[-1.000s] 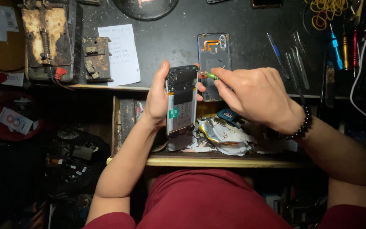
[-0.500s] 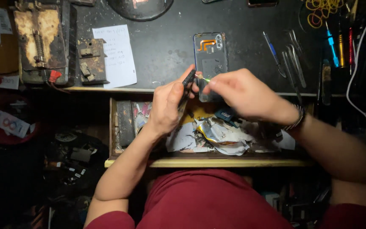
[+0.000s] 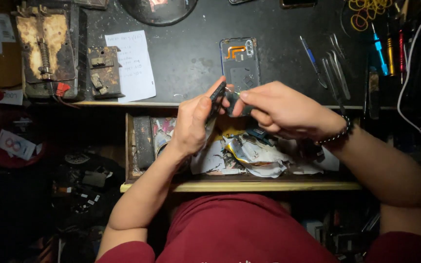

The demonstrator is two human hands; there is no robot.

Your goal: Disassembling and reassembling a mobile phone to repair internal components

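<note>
At frame centre, above the open drawer (image 3: pixel 137 146), the left hand (image 3: pixel 193 124) grips an edge-on phone body (image 3: pixel 216 100); the right hand (image 3: pixel 281 109) pinches a small tool against it. Farther up, a phone back cover (image 3: pixel 240 61) lies on the dark bench (image 3: pixel 191 53).

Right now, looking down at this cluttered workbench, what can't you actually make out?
All in the head view:
- What the right hand pinches: the fingers cover it, only a green speck shows.
- The phone body in the left hand: turned edge-on, so its face is hidden.
- The writing on the paper note: too small.
- The drawer contents: partly under both hands and dim.
- The round dark dish: cut off by the top edge.
</note>
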